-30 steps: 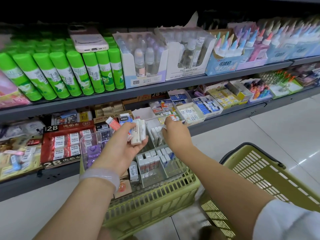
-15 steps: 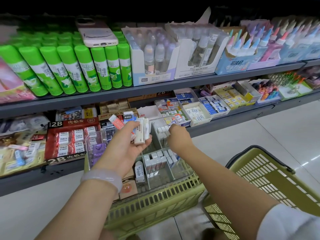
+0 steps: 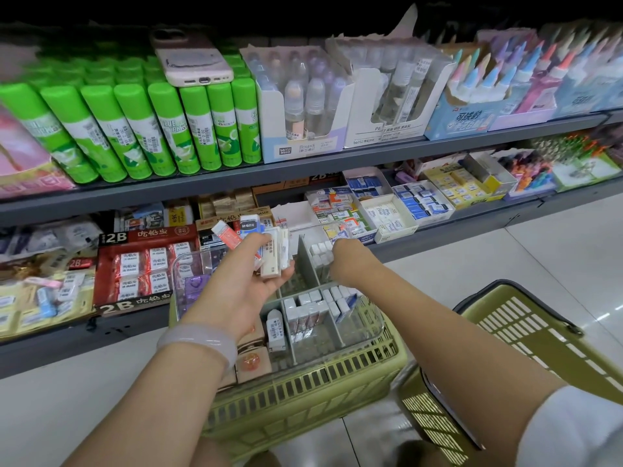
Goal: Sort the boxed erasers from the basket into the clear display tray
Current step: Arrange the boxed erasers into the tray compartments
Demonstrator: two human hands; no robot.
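A shop aisle with a pale, glossy tiled floor (image 3: 556, 251) runs along a grey metal shelving unit (image 3: 303, 170). On its upper shelf stand rows of bright green glue sticks (image 3: 161, 129), with a phone in a pink case (image 3: 190, 64) lying across their caps, then white cardboard cartons of clear liquid-glue bottles (image 3: 303, 106) and pastel-tipped glue bottles (image 3: 488, 85) further right. The lower shelf holds a red 2B eraser display box (image 3: 141, 264) and open cartons of small blue-and-white and yellow eraser boxes (image 3: 421, 202).

In front of the shelf, an olive-green plastic basket (image 3: 303, 392) sits on the floor, and the clear plastic display tray with grey dividers (image 3: 340, 335) rests across its top. White boxed erasers (image 3: 317, 308) stand in rows in the tray's near compartment, more fill the far one. A second olive-green basket (image 3: 526, 338) stands to the right.

The left hand (image 3: 242, 281), with a pale bangle (image 3: 199, 342) on the wrist, is palm up above the tray, fingers curled around a handful of erasers (image 3: 269, 254), cream, pink-sleeved and dark-sleeved. The right hand (image 3: 347, 261) reaches into the tray's far compartment; its fingers are hidden behind the back of the hand, so its grip cannot be told.
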